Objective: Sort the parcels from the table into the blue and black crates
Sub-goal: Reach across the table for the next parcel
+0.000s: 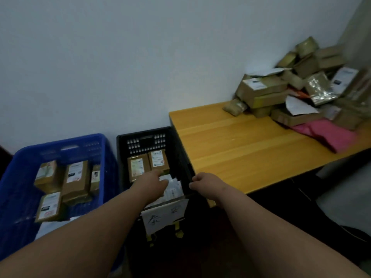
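A pile of cardboard parcels [281, 91] and a pink mailer bag [329, 135] lie at the back right of the wooden table [241, 149]. The black crate [144, 137] stands on the floor beside the table and holds two brown boxes [148, 165] and a white flat parcel [172, 189]. The blue crate [24, 161] to its left holds several labelled boxes [75, 179]. My left hand [155, 183] reaches down into the black crate over the white parcel; its fingers are hidden. My right hand [202, 183] is curled at the black crate's right rim, holding no parcel.
A white paper label with handwriting [164, 215] hangs on the black crate's near wall. A white wall runs behind the crates and table. Dark floor lies below, and something dark sits under the table at right.
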`<state>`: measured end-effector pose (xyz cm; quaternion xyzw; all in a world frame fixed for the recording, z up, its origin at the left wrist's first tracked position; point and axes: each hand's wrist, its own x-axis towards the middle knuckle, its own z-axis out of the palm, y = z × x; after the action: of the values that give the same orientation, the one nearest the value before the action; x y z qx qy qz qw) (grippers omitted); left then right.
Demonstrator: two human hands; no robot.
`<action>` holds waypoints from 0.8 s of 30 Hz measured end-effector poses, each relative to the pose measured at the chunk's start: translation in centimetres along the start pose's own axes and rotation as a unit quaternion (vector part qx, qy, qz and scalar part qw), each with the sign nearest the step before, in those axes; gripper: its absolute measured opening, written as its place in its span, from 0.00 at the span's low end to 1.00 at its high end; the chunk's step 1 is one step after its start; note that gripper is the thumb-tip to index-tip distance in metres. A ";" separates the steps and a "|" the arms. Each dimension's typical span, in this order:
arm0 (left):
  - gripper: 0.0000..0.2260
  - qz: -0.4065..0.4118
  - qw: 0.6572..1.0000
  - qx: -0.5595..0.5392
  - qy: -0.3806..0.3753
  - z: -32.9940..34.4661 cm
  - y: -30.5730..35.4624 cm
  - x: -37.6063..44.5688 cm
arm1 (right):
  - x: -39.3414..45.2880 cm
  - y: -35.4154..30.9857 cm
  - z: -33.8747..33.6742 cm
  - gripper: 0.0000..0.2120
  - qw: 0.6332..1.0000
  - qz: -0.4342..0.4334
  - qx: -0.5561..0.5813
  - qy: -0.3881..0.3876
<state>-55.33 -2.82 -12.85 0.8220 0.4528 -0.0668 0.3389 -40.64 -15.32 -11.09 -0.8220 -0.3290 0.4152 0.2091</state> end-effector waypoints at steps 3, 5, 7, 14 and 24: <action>0.23 0.031 0.999 0.023 -0.013 1.5 3.5 2.2 | 0.3 3.2 -3.0 0.21 0.999 0.022 0.030 0.018; 0.24 0.041 0.998 0.032 -0.026 2.6 5.4 3.9 | 0.9 5.0 -4.7 0.22 0.998 0.042 0.040 0.029; 0.25 0.049 0.997 0.040 -0.042 3.5 7.2 5.9 | 1.7 6.6 -6.5 0.22 0.997 0.062 0.044 0.035; 0.25 0.064 0.997 0.015 -0.049 4.4 14.2 13.1 | 5.0 9.8 -14.2 0.22 0.988 0.105 0.059 0.093; 0.23 0.103 0.995 0.000 -0.016 4.2 25.5 20.5 | 8.8 14.9 -24.7 0.21 0.979 0.125 0.085 0.137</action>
<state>-22.46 -0.28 -11.92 0.8630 0.3601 -0.0447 0.3516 -11.03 -21.20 -11.03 -0.8851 -0.1554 0.3475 0.2677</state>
